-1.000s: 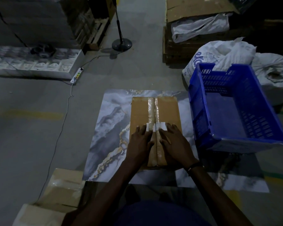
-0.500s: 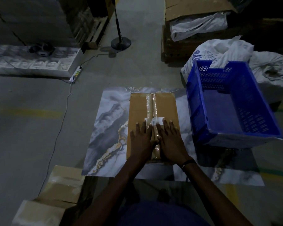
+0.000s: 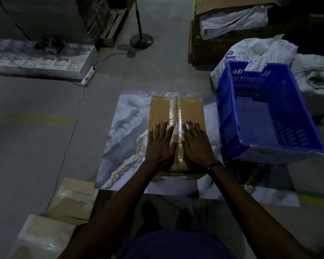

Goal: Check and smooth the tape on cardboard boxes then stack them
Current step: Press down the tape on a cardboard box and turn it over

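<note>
A cardboard box [image 3: 176, 116] is laid flat on a marble-patterned surface [image 3: 127, 126], with a strip of clear tape [image 3: 176, 109] run along its centre seam. The left hand [image 3: 160, 144] is pressed palm-down on the box just left of the seam, and the right hand [image 3: 196, 144] is pressed likewise just right of it. The fingers [image 3: 165, 128] of both hands are held straight and slightly spread; nothing is gripped. A small white label is partly covered between the hands. A blue plastic crate [image 3: 266, 116] is set beside the box on the right. More taped boxes [image 3: 67, 204] are seen at lower left.
</note>
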`<state>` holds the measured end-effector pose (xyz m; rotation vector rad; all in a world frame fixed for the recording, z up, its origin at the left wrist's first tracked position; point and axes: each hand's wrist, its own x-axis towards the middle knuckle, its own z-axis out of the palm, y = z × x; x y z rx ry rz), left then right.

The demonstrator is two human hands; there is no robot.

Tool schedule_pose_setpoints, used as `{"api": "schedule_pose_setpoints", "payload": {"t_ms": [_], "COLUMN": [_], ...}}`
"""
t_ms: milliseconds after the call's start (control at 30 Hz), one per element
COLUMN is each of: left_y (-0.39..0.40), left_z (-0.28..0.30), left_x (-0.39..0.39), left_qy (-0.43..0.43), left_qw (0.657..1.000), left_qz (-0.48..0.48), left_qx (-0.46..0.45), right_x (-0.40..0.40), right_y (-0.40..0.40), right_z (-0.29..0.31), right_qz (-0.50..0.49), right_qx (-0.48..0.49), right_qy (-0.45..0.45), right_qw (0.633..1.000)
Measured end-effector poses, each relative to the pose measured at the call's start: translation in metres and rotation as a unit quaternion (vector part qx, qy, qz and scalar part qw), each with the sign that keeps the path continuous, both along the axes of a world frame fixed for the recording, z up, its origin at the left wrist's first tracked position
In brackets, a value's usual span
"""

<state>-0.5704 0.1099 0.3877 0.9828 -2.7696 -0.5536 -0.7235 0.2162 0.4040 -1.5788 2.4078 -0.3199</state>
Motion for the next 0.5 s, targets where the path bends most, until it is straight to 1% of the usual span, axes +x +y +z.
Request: {"api": "schedule_pose_setpoints", "payload": {"t_ms": [133,300,400,500], "left_y": [-0.01,-0.011,-0.011,0.001], "left_z": [0.002,-0.003,-0.001,0.002], "left_x": [-0.015,-0.017,-0.016,-0.008], "left_qy": [-0.01,-0.022,-0.029,-0.031], "left_qw": [1.0,0.999,0.999,0.998], "left_qz": [0.022,0.024,0.027,0.047], "left_qx": [-0.014,-0.013,0.002,0.014], "right_x": [-0.009,-0.008,-0.011,-0.003], "right_y": [-0.016,-0.018,-0.016,-0.003], "right_z": [0.0,-0.003,-0.001,0.006], "right_qz": [-0.01,-0.017,-0.012,-0.011], "right_qx": [0.013,0.01,0.006,-0.012], "right_qy": [-0.002,-0.014,-0.032,-0.069], "right_qw": [1.0,1.0,0.999,0.997]}}
